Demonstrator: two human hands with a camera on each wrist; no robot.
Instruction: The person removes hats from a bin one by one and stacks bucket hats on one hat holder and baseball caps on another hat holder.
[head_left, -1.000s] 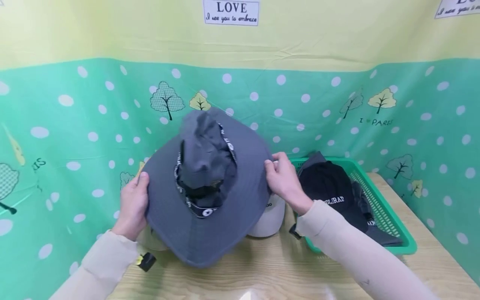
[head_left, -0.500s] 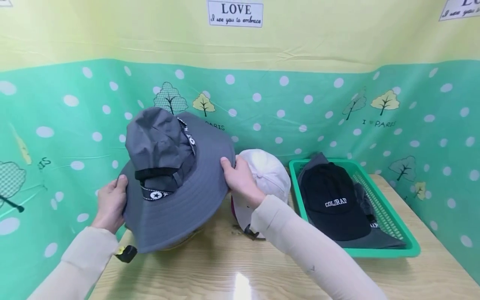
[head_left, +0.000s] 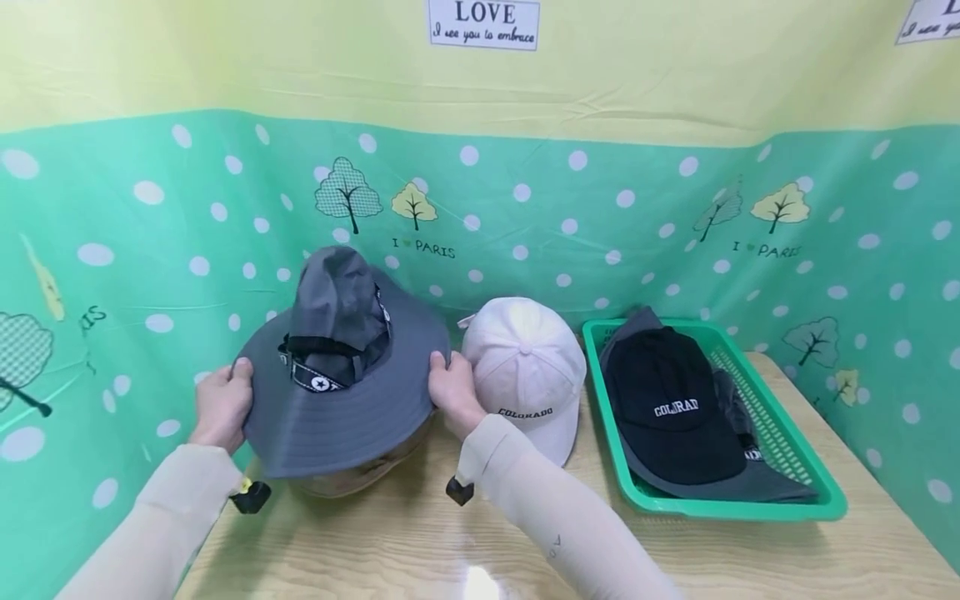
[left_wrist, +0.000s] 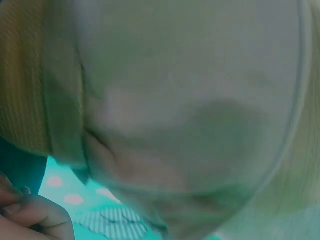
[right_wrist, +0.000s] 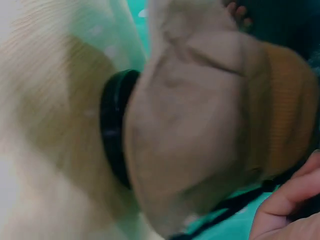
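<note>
A grey wide-brimmed hat (head_left: 341,425) with a black-and-white star-printed band is held by its brim between both hands. My left hand (head_left: 225,400) pinches the left edge, and my right hand (head_left: 453,390) pinches the right edge. Beneath the brim shows a tan brimmed hat (head_left: 352,481), mostly hidden from the head view. The right wrist view shows that tan hat (right_wrist: 195,115) resting above a round black base (right_wrist: 112,125), close to the right hand (right_wrist: 287,210). In the left wrist view the tan brim fills most of the frame, with the left hand (left_wrist: 40,217) at the corner.
A white cap (head_left: 525,367) lettered COLORADO stands just right of my right hand. Farther right, a green plastic basket (head_left: 738,510) holds a black cap (head_left: 671,375) and dark grey hats. A patterned curtain (head_left: 540,233) hangs behind the wooden table (head_left: 375,550).
Both hands have carried the grey hat leftward, then lowered it over the tan hat, its brim tipping flatter. The white cap, partly covered before, now shows more fully.
</note>
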